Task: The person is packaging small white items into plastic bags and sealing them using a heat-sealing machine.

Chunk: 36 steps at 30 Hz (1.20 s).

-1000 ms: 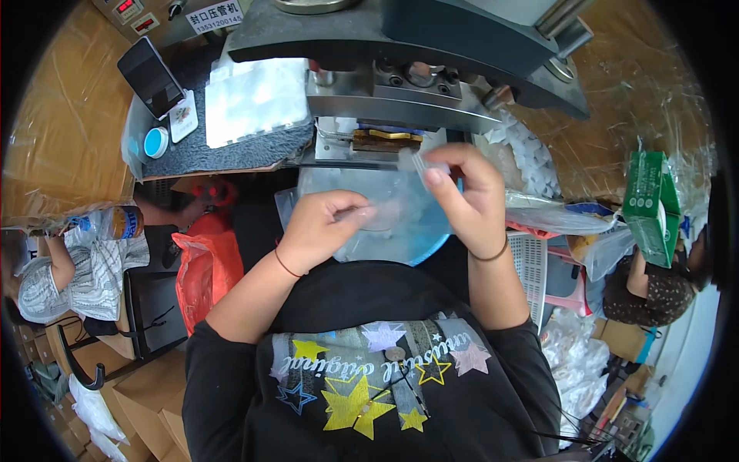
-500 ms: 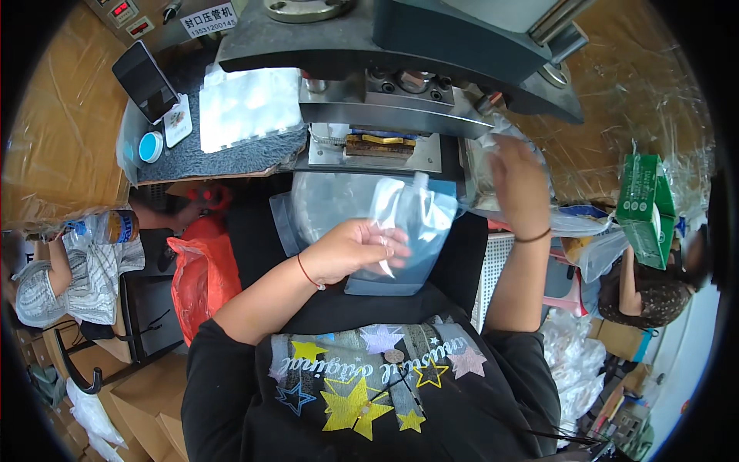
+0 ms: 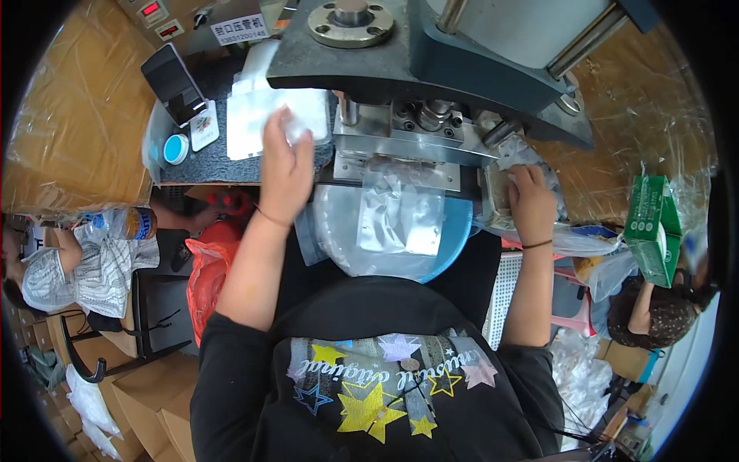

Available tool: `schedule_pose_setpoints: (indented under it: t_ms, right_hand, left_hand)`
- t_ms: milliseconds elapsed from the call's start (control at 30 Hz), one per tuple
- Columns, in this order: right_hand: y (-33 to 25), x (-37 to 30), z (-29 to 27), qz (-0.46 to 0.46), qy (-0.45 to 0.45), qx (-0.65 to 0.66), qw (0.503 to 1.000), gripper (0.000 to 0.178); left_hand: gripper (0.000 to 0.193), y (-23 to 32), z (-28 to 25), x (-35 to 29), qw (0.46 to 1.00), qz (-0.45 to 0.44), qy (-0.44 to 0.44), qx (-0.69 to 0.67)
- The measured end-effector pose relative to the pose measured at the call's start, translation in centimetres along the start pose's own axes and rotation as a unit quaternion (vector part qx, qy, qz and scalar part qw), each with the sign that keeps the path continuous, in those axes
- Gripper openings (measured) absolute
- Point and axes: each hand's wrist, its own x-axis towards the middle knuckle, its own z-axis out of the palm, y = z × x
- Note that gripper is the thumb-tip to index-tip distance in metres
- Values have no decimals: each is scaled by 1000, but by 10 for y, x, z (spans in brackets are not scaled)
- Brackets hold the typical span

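Note:
A shiny clear plastic pouch [image 3: 400, 219] hangs from the metal press [image 3: 416, 146], its upper edge hidden beneath the bar. My left hand [image 3: 286, 173] is over the right side of a stack of clear plastic bags [image 3: 246, 127]; thumb and fingers are apart, with a plastic glint between them. At the press's right, my right hand [image 3: 533, 204] reaches into a clear tray [image 3: 496, 189]. Its fingers are bent and close together, and whatever is at their tips is hidden. Below the hanging pouch, more clear pouches lie in a blue basin [image 3: 464, 231] on my lap.
A phone [image 3: 171, 85] and a blue-topped jar [image 3: 175, 148] stand left of the bag stack. A red plastic bag [image 3: 208, 269] hangs at left. On the right are a green box [image 3: 650, 227] and a white perforated crate [image 3: 502, 292]. Other people sit at both sides.
The pouch my left hand held is out of it, and one now hangs at the press. That hand has moved up-left to the stack; my right hand has lowered into the tray. The view has shifted.

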Motion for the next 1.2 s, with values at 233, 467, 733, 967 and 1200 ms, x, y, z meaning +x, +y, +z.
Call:
schedule_pose_setpoints:
  t_ms: [233, 467, 733, 967, 1200]
  right_hand:
    - [12, -14, -5, -31, 172, 25, 984, 25]
    - [-57, -20, -19, -97, 17, 317, 943, 22]
    - [-124, 9, -42, -60, -23, 506, 860, 21]
    - [-95, 16, -55, -191, -179, 334, 906, 22]
    - [-45, 9, -45, -36, -32, 87, 995, 27]
  left_hand:
    - [37, -5, -36, -36, 928, 113, -250, 252]
    - [17, 29, -39, -58, 910, -252, -223, -242]
    - [17, 67, 4, -68, 883, -198, -370, -209]
    - [27, 87, 16, -80, 615, -414, -498, -450]
    - [24, 71, 25, -87, 577, -468, -481, -465]
